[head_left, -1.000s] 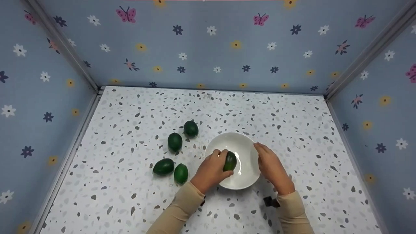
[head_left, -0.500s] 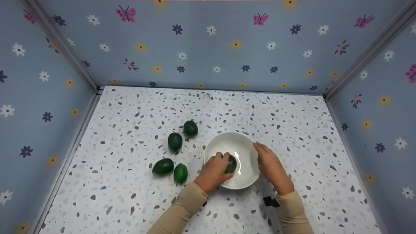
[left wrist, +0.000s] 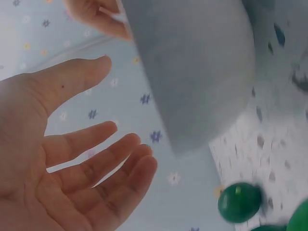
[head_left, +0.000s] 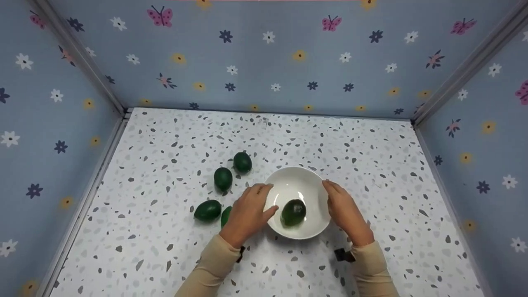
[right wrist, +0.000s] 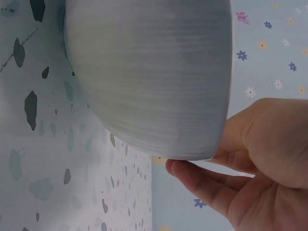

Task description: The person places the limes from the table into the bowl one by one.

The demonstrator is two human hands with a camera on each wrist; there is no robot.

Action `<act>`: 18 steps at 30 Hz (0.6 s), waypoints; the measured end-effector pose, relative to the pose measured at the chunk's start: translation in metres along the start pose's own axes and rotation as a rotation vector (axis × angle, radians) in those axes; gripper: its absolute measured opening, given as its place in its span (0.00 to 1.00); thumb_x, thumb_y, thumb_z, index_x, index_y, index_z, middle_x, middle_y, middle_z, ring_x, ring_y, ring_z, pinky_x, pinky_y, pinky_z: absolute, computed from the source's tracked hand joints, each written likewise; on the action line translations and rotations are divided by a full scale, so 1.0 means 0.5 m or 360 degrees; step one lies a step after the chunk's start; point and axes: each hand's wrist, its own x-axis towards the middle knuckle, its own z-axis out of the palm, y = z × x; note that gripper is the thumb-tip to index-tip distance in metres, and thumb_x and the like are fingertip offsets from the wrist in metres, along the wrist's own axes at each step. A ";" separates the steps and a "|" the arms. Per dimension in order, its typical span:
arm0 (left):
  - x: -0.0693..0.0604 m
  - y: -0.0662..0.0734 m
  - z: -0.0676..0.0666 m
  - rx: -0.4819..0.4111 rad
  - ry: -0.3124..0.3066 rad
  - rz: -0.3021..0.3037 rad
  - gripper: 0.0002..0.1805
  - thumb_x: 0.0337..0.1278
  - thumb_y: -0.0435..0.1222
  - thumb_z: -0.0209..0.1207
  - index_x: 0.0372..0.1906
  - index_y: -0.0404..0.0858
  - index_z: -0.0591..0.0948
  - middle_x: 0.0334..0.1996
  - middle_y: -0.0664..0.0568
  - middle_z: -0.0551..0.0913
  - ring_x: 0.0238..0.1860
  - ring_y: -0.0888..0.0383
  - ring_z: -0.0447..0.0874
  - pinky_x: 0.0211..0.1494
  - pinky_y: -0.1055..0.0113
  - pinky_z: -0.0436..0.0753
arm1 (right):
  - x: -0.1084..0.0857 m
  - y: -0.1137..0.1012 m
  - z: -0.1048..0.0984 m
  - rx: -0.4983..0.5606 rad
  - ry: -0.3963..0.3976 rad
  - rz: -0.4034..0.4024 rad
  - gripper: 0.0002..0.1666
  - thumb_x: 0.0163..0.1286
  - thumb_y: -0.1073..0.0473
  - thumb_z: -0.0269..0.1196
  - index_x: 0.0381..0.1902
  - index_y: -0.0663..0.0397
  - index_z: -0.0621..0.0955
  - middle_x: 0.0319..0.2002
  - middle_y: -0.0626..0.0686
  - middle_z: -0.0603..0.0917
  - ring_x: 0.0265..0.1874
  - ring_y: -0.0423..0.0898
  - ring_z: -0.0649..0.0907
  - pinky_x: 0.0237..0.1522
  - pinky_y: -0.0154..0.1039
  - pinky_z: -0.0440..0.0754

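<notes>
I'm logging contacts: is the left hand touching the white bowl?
Apart. In the left wrist view, flowered blue wall shows between the white bowl and the left hand, from thumb to little finger.

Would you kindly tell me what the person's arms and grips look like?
The left sleeve and right sleeve are plain beige, reaching the wrists. The left grip and right grip wear no gloves. Small black pieces show beside both wrists; what they are is unclear.
</notes>
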 end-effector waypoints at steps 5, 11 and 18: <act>0.000 -0.056 -0.036 -0.0022 0.0036 -0.0124 0.33 0.55 0.42 0.72 0.64 0.34 0.76 0.59 0.40 0.78 0.59 0.44 0.77 0.58 0.51 0.79 | -0.001 0.001 -0.001 -0.0001 -0.0016 0.0040 0.25 0.67 0.79 0.55 0.63 0.73 0.75 0.59 0.69 0.77 0.57 0.66 0.78 0.59 0.57 0.76; 0.001 -0.137 -0.075 -0.0116 -0.0073 -0.0375 0.36 0.58 0.42 0.70 0.68 0.32 0.72 0.65 0.38 0.73 0.65 0.42 0.71 0.65 0.47 0.72 | -0.001 -0.001 0.000 0.0015 -0.0038 0.0077 0.25 0.68 0.78 0.54 0.63 0.72 0.74 0.59 0.69 0.77 0.58 0.67 0.78 0.59 0.58 0.76; 0.011 -0.226 -0.095 -0.0179 -0.0338 -0.0550 0.43 0.58 0.42 0.70 0.74 0.32 0.64 0.73 0.35 0.61 0.71 0.36 0.60 0.68 0.40 0.65 | 0.002 0.001 0.005 0.0010 0.0004 0.0016 0.24 0.68 0.79 0.54 0.62 0.73 0.75 0.58 0.70 0.77 0.57 0.66 0.78 0.58 0.57 0.77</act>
